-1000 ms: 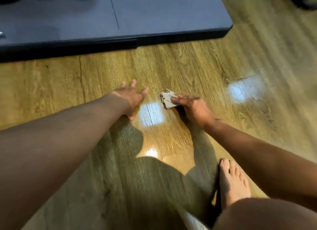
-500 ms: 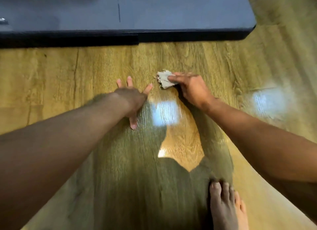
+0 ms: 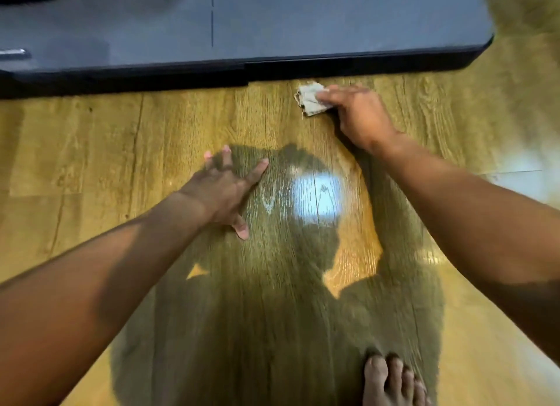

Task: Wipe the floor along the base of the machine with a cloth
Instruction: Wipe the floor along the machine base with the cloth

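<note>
Right hand (image 3: 360, 115) over half the cloth (image 3: 307, 101)

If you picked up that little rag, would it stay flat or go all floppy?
Probably floppy: the cloth is crumpled and folded under the right hand, with ragged edges. It looks thin, so likely very light. Pushed, it should slide easily on the glossy floor, though it may bunch up.
</note>
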Action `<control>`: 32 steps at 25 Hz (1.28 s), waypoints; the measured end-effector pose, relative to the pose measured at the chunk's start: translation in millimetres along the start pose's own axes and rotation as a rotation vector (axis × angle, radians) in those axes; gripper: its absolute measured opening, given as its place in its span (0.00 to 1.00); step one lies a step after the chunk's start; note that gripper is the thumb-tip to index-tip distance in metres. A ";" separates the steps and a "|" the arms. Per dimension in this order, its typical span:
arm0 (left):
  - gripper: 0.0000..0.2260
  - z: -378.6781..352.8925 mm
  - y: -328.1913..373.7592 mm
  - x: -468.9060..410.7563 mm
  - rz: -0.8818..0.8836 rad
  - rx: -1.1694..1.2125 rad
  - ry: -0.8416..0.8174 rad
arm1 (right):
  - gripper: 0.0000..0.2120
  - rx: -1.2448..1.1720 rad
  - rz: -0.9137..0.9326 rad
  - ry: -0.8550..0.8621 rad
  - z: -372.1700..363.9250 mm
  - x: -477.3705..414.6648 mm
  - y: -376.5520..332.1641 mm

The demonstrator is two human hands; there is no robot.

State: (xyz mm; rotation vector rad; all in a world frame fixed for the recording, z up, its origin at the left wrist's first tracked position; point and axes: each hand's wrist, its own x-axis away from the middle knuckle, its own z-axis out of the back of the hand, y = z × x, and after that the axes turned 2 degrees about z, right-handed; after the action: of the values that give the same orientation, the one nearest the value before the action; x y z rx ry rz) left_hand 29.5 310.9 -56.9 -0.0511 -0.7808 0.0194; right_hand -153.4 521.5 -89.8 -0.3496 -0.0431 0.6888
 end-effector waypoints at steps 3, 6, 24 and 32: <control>0.60 -2.2 -0.9 -2.3 0.008 0.018 -0.001 | 0.16 -0.052 -0.041 0.018 -13.0 38.5 -25.7; 0.60 -4.4 0.2 -3.5 -0.001 0.048 0.004 | 0.14 -0.130 0.355 -0.105 -5.1 100.8 -38.8; 0.61 -1.7 0.5 -3.7 0.012 0.075 0.014 | 0.16 -0.065 0.111 -0.112 8.5 108.6 -28.6; 0.63 7.6 13.7 2.3 0.058 0.040 0.017 | 0.27 -0.103 0.699 -0.315 9.3 244.4 -58.8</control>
State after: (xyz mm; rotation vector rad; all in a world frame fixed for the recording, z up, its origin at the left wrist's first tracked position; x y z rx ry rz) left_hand 25.9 324.9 -50.6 -0.0354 -0.7618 0.0894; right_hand 70.4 636.0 -80.0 -0.3515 -0.2650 1.4350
